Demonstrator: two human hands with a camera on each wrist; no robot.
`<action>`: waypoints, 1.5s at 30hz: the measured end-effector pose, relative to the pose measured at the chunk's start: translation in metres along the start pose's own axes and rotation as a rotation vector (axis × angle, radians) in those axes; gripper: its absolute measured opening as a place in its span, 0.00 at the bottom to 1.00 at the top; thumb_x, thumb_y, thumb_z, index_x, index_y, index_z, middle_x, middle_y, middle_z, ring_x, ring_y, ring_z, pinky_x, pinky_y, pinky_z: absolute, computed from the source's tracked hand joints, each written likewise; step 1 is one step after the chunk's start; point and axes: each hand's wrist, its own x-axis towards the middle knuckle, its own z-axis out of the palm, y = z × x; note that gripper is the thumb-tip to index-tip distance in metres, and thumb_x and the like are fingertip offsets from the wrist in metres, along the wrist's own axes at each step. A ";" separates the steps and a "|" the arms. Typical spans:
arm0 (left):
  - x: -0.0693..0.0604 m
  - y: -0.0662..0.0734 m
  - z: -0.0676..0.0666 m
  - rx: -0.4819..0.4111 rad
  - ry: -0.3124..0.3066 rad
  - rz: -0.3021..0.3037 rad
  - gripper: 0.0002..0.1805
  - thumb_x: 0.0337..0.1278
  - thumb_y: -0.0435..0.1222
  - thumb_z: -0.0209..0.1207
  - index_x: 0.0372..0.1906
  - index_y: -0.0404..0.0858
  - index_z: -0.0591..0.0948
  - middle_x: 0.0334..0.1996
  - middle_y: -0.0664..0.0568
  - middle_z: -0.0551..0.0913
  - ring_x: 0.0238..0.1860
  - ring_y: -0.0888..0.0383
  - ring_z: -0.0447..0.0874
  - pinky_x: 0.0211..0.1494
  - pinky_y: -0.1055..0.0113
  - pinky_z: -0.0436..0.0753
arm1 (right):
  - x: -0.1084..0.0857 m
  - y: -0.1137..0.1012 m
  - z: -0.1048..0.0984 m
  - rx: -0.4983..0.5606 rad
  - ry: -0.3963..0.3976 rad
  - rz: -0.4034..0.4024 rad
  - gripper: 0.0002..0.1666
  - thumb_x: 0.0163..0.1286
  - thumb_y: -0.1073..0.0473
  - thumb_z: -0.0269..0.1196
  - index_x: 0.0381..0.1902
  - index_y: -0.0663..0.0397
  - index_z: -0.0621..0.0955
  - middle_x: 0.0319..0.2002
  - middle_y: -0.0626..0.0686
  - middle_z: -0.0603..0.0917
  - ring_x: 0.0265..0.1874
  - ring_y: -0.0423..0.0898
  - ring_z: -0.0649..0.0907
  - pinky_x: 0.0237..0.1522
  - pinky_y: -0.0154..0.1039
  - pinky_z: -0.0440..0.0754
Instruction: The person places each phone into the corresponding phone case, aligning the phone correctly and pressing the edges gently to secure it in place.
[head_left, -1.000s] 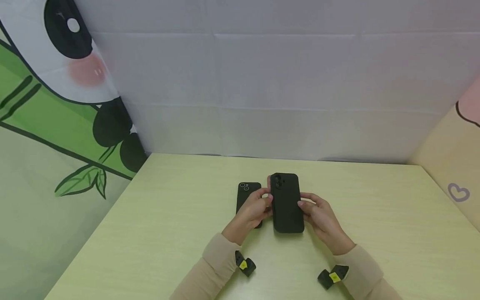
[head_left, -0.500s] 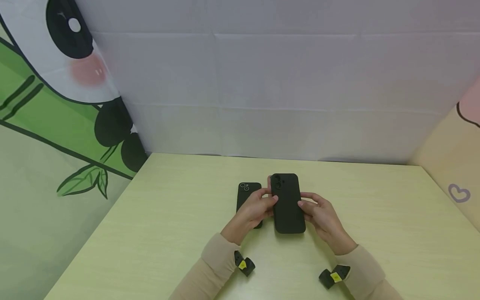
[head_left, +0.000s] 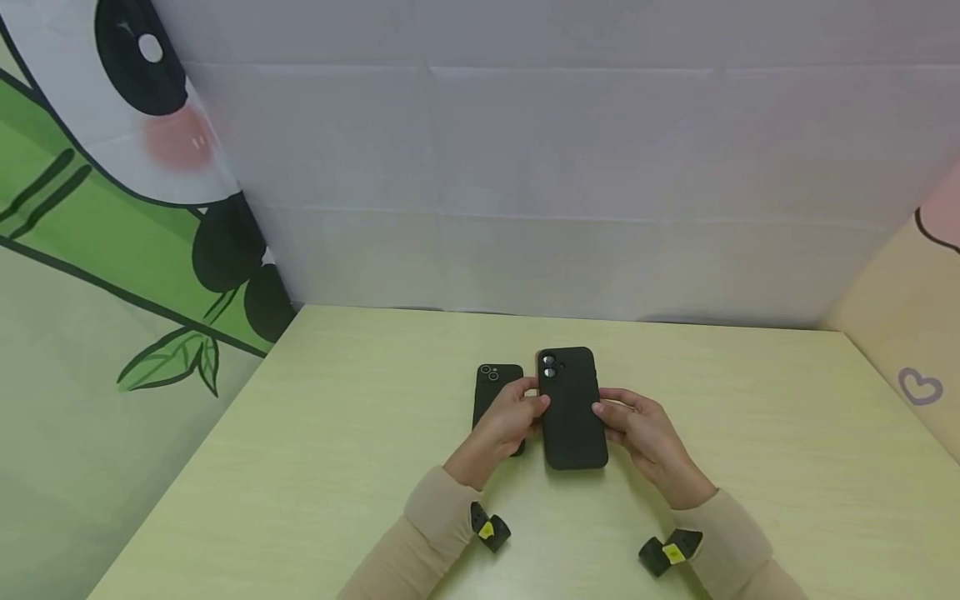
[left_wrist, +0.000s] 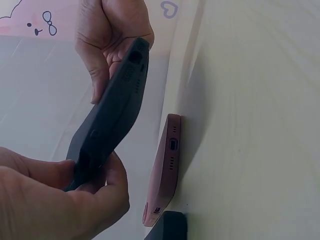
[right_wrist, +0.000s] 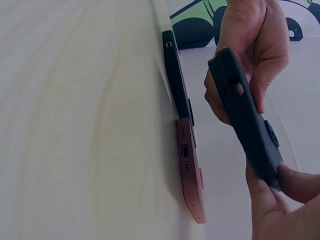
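Note:
Both hands hold a black phone case above the table, its back facing up. My left hand grips the left long edge, with the thumb on the back. On the opposite edge, my right hand pinches the side. The right wrist view shows a cutout through the case's end, with skin visible behind it. Light spots show in the camera openings in the head view. Beneath the case, a pink phone lies on the table, mostly hidden in the head view. A black phone lies left of it, partly covered by my left hand.
The pale wooden table runs back to a light cloth wall. Printed panels with cartoon drawings stand along the left and right sides. A small black camera with a yellow mark sits on each sleeve cuff.
My left thumb has moved from the case's edge onto its back. The case has shifted slightly left and tilted, and its dark camera openings now show light spots. The black phone has not moved.

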 end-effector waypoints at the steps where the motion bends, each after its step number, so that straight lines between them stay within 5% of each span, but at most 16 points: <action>1: 0.000 0.000 0.000 0.013 0.010 0.000 0.19 0.64 0.28 0.45 0.60 0.29 0.66 0.43 0.40 0.80 0.35 0.59 0.79 0.38 0.67 0.78 | 0.000 0.000 0.000 0.000 -0.003 0.000 0.29 0.65 0.66 0.57 0.61 0.71 0.62 0.31 0.41 0.83 0.33 0.35 0.81 0.37 0.28 0.80; 16: -0.001 -0.001 0.002 0.039 0.097 0.022 0.18 0.61 0.29 0.50 0.57 0.34 0.72 0.34 0.45 0.81 0.30 0.61 0.78 0.33 0.69 0.77 | 0.001 -0.002 -0.001 0.003 -0.022 0.002 0.26 0.64 0.64 0.58 0.57 0.70 0.66 0.31 0.44 0.83 0.31 0.38 0.83 0.37 0.32 0.82; 28: -0.003 -0.001 -0.001 0.123 -0.003 -0.007 0.22 0.63 0.32 0.49 0.62 0.34 0.68 0.46 0.41 0.81 0.43 0.55 0.81 0.53 0.56 0.77 | 0.004 -0.005 -0.007 -0.025 0.011 -0.049 0.14 0.69 0.50 0.53 0.40 0.55 0.74 0.29 0.45 0.78 0.29 0.40 0.82 0.36 0.35 0.82; 35: -0.003 0.000 -0.003 0.153 -0.039 0.003 0.22 0.63 0.31 0.49 0.63 0.35 0.68 0.46 0.42 0.81 0.41 0.57 0.80 0.48 0.63 0.77 | 0.002 -0.006 -0.006 -0.062 0.049 -0.090 0.15 0.68 0.50 0.54 0.37 0.59 0.75 0.27 0.45 0.78 0.26 0.40 0.81 0.34 0.35 0.82; 45: -0.007 0.002 0.003 0.168 -0.052 0.000 0.23 0.64 0.33 0.49 0.64 0.33 0.66 0.52 0.42 0.78 0.53 0.51 0.76 0.57 0.54 0.73 | 0.000 -0.008 -0.007 -0.009 0.118 -0.080 0.09 0.69 0.59 0.52 0.31 0.56 0.76 0.21 0.45 0.79 0.20 0.40 0.79 0.31 0.33 0.81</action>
